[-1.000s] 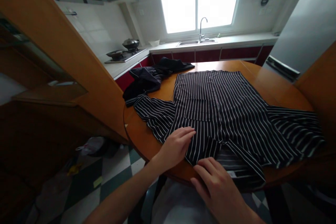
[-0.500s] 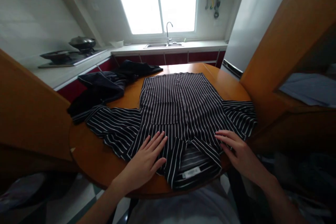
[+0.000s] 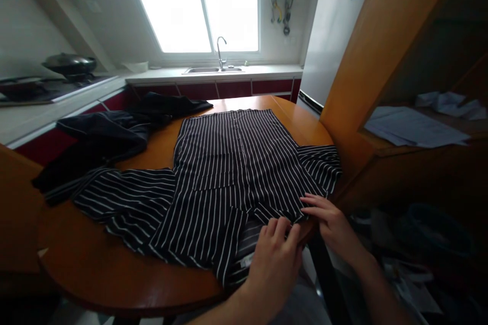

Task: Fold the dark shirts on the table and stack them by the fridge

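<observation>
the striped shirt (image 3: 224,167) lay on the desk (image 3: 99,277), mostly flattened but unfolded, its collar (image 3: 229,244) and sleeves (image 3: 127,195) uneven. the left hand (image 3: 276,259), half curled, was at the collar, grip unclear; the right hand (image 3: 331,221), loosely open, seemingly gripped nothing.

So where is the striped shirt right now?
In the head view, the striped shirt lies mid-picture on the wooden table, collar near the left hand, dark clothing at picture left.
</observation>
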`<state>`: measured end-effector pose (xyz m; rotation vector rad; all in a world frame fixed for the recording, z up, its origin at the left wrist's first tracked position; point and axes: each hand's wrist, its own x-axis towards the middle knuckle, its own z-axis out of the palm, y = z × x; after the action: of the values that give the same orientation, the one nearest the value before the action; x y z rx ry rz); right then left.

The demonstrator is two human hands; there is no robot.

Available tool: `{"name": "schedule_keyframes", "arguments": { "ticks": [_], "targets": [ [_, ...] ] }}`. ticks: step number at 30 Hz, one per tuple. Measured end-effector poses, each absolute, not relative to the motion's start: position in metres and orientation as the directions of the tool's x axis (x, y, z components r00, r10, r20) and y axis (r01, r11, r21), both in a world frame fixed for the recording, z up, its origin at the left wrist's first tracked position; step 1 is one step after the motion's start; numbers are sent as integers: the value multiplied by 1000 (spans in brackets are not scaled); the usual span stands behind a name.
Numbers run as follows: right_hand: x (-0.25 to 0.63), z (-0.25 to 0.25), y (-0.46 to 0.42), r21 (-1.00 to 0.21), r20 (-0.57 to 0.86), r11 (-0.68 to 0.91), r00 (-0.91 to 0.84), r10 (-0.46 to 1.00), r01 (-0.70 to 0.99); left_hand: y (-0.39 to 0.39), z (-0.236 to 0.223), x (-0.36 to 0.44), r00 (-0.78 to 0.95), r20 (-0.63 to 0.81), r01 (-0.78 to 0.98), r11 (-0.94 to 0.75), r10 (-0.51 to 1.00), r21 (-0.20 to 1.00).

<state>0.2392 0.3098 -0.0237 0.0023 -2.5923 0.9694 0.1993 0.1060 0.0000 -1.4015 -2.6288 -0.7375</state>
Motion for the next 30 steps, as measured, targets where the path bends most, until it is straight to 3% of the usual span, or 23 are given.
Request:
{"name": "schedule_keyframes", "arguments": {
  "ticks": [8, 14, 18, 23, 27, 30],
  "targets": [
    [239, -32, 314, -712, 341, 693, -919, 198, -114, 94, -3, 192, -551, 308, 781, 349, 776, 518],
    [221, -16, 299, -675, 381, 736, -874, 301, -40, 89, 0, 194, -506, 208, 806, 373, 837, 460],
    [195, -2, 271, -522, 395, 848, -907, 147, -90, 89, -11, 194, -508, 205, 799, 369, 836, 475],
    [180, -15, 262, -289, 185, 953, -982, -36, -90, 82, -5, 197, -485, 265, 801, 301, 834, 518],
    [181, -16, 270, -290, 206, 951, -977, -48, -108, 59, 33, 181, -454, 331, 806, 222, 827, 549],
    [181, -5, 263, -365, 256, 924, -966, -21, -117, 36, 47, 151, -527, 340, 819, 357, 779, 449]
  ]
}}
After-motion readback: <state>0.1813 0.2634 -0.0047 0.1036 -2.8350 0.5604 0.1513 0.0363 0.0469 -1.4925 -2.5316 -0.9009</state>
